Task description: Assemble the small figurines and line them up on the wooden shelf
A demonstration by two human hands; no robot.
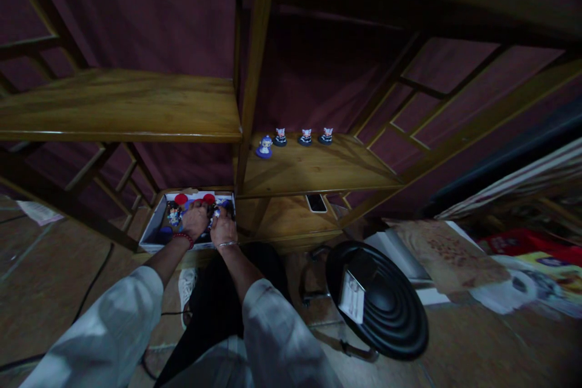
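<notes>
Four figurines (pixel 305 137) stand on one shelf (pixel 313 171); left hand (pixel 195 220) and right hand (pixel 224 230) reach down into one box (pixel 153 224), their fingers' grip unclear.

And there's your wooden shelf (pixel 318 167), carrying a purple-based figurine (pixel 264 147) at left, then three dark-based figurines (pixel 305 137) to its right! Below, your lower shelf (pixel 282 217) bears a phone (pixel 317 203) and, further left, a white box (pixel 156 221).
</notes>
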